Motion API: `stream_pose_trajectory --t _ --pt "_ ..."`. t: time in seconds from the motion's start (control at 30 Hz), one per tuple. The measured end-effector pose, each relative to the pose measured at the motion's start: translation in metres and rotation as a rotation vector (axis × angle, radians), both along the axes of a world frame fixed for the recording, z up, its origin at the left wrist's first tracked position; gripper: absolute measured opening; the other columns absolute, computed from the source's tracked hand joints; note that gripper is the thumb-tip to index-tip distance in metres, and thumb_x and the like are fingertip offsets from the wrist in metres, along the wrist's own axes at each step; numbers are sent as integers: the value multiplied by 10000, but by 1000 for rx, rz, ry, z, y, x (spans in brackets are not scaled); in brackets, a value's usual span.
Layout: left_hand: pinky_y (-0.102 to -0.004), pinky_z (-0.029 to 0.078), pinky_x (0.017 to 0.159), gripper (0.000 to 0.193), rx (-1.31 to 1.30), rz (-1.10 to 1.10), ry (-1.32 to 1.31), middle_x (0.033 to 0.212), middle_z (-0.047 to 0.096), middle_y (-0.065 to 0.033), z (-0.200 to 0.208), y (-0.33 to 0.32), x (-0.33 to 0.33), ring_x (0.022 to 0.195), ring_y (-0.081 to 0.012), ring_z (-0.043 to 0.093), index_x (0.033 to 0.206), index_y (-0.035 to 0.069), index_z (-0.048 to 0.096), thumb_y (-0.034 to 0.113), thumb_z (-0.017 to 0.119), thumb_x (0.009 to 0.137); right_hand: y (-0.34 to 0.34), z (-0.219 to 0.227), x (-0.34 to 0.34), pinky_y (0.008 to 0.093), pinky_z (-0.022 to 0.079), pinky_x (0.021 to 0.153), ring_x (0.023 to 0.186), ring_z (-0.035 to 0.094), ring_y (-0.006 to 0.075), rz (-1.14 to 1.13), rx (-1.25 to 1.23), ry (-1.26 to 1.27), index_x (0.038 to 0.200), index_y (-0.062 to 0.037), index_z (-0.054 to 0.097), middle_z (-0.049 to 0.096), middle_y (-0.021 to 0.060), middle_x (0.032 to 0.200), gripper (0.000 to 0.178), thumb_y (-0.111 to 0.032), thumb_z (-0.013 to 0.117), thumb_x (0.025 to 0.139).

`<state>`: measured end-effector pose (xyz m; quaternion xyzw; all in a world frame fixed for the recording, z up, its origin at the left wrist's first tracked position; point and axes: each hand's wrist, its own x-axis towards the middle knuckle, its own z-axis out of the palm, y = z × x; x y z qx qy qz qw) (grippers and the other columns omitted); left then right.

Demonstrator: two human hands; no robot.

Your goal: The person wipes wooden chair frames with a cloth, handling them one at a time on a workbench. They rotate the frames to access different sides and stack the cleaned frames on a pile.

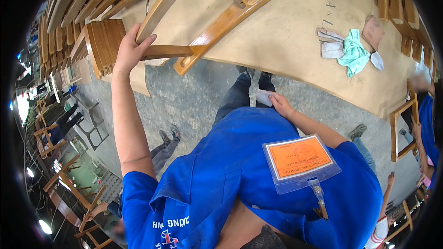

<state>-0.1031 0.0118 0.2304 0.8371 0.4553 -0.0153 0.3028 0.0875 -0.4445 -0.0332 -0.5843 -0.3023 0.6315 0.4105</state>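
Note:
My left hand (130,51) is closed around the near corner of a varnished wooden frame (226,30) at the table's left side. The frame has curved and straight bars joined to a broad rail with an oval slot near its far end. Close to my waist, my right hand (280,104) pinches a small pale folded sheet (264,97). Whether it is cloth or abrasive paper I cannot make out.
The table (295,32) has a tan covering. Stacked wooden parts (108,41) stand at its left, with more wooden pieces (397,0) at far right. A mint-green cloth (354,54) lies among grey pads (332,49). A person holds a wooden frame (393,136) at right.

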Motion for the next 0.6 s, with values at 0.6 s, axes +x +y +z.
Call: stream_pose_trajectory --t 0.6 --pt "-326 482 816 412 -13 4 -38 977 660 -138 4 -12 4 892 -211 617 1164 -5 571 240 699 858 8 8 -5 354 440 975 1127 583 314 21 2 -117 1277 -61 567 613 176 1217 334 -169 454 981"
